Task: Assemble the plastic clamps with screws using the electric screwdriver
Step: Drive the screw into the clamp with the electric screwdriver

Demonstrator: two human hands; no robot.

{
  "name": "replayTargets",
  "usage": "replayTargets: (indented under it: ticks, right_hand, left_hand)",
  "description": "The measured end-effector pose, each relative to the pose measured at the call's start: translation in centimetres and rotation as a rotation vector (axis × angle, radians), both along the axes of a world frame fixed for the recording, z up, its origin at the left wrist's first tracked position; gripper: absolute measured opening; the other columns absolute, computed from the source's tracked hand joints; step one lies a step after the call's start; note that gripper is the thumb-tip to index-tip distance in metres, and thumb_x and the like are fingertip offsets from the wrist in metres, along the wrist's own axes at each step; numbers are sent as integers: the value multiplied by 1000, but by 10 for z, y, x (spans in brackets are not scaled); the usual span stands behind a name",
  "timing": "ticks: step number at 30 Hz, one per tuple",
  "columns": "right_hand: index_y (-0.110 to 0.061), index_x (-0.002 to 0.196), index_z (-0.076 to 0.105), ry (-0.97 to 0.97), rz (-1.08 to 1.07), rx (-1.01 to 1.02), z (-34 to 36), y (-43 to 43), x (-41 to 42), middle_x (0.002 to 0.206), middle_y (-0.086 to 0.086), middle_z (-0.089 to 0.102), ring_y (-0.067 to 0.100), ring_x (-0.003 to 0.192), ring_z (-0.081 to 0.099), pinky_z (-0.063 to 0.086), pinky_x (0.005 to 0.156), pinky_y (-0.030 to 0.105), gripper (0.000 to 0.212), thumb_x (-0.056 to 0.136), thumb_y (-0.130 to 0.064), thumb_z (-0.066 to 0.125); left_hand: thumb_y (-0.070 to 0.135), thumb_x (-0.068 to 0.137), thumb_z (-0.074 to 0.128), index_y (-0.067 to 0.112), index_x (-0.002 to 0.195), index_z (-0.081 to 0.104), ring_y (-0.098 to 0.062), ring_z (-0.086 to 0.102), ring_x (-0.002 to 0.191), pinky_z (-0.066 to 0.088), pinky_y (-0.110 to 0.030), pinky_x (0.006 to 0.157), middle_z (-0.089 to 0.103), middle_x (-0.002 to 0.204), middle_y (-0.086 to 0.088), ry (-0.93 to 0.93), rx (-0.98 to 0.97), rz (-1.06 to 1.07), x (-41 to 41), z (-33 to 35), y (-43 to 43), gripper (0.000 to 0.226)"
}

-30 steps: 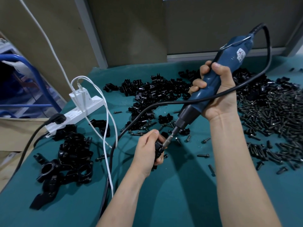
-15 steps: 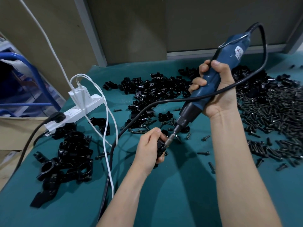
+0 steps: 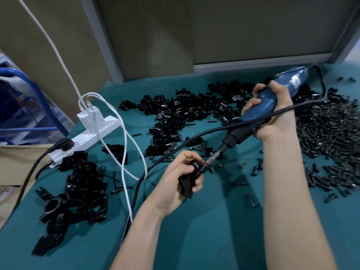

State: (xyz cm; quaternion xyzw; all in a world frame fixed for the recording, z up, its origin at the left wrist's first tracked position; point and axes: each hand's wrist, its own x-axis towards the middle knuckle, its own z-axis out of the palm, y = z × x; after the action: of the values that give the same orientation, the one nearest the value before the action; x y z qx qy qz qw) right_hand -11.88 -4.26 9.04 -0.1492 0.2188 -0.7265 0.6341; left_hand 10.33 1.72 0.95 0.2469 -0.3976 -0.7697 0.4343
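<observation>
My left hand (image 3: 175,182) grips a black plastic clamp (image 3: 188,183) above the green table, at mid-frame. My right hand (image 3: 272,114) is wrapped around the blue electric screwdriver (image 3: 266,108), which slants down to the left. Its metal bit (image 3: 211,160) meets the top of the held clamp. Whether a screw sits under the bit is hidden. A heap of loose black screws (image 3: 331,137) lies to the right. Unassembled clamp halves (image 3: 181,114) are piled at the back centre.
A pile of assembled black clamps (image 3: 78,191) lies at the left. A white power strip (image 3: 91,133) with chargers and white cables (image 3: 124,152) sits behind it. The screwdriver's black cord (image 3: 148,168) loops across the table. Stray screws (image 3: 251,199) dot the green mat (image 3: 214,230).
The screwdriver has tilted lower, its rear end dropping toward the table on the right. My left hand has turned the clamp, so more of its black body shows below my fingers.
</observation>
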Motion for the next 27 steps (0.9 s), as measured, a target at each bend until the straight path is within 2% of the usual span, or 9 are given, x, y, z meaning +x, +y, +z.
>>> replayTargets:
  ticks: [3, 6, 9, 12, 14, 15, 17, 21, 27]
  right_hand:
    - [-21, 77, 52, 3, -5, -24, 1, 1, -4, 77, -12, 62, 3, 50, 46, 42, 55, 18, 18, 93, -30, 54]
    - [-21, 77, 53, 2, 6, -37, 1, 1, -1, 77, -11, 62, 3, 50, 47, 43, 54, 17, 18, 92, -30, 54]
    - [-20, 73, 55, -13, 30, -22, 0, -1, 5, 75, -12, 61, 4, 48, 47, 43, 53, 18, 21, 92, -29, 55]
    - [-19, 69, 58, -53, 22, -1, -3, -3, 7, 75, -11, 61, 5, 49, 47, 44, 51, 19, 23, 90, -28, 57]
    - [-18, 70, 58, -69, 19, 23, -5, -4, 8, 74, -10, 62, 4, 49, 47, 45, 51, 19, 22, 89, -29, 58]
    - [-18, 72, 57, -81, 20, 38, -6, -5, 8, 73, -10, 62, 4, 49, 47, 45, 52, 19, 20, 89, -29, 59]
    - [-17, 77, 54, -107, 19, 71, -9, -6, 9, 72, -10, 62, 4, 49, 48, 45, 51, 19, 17, 88, -28, 61]
    - [-17, 83, 53, -119, 5, 120, -10, -10, 14, 72, -10, 63, 6, 50, 47, 45, 53, 19, 15, 86, -27, 63]
    - [-17, 79, 54, -112, 10, 116, -8, -10, 18, 71, -10, 62, 5, 49, 47, 45, 52, 19, 15, 85, -26, 64]
  left_hand:
    - [13, 85, 51, 12, 89, 69, -14, 45, 49, 37, -20, 39, 58, 82, -5, -87, -44, 46, -3, 2, 3, 19]
    - [20, 87, 52, 14, 89, 69, -16, 47, 47, 36, -20, 39, 57, 84, -7, -161, -70, 94, -4, 3, 4, 19]
    - [29, 90, 56, 14, 84, 66, -21, 59, 52, 44, -24, 43, 56, 82, -7, -228, -90, 157, -4, 4, 5, 19]
    - [28, 88, 56, 15, 78, 65, -35, 72, 78, 60, -38, 68, 64, 81, -5, -143, -21, 171, -5, 5, 4, 20]
    - [26, 90, 59, 16, 74, 66, -28, 70, 91, 56, -50, 88, 62, 86, -7, -122, -15, 195, -6, 4, 2, 19]
    - [25, 88, 59, 16, 73, 66, -21, 67, 92, 53, -54, 91, 59, 87, -6, -121, -16, 220, -7, 4, 2, 20]
    - [24, 89, 59, 13, 72, 66, -19, 62, 84, 54, -55, 88, 55, 86, -7, -72, -18, 253, -9, 3, 3, 22]
    - [22, 86, 51, 12, 68, 66, -17, 57, 65, 58, -36, 72, 53, 74, -9, 10, -40, 292, -10, 6, 4, 26]
    - [22, 85, 51, 12, 66, 65, -16, 56, 62, 58, -35, 73, 53, 70, -8, 33, -33, 299, -9, 2, 3, 25]
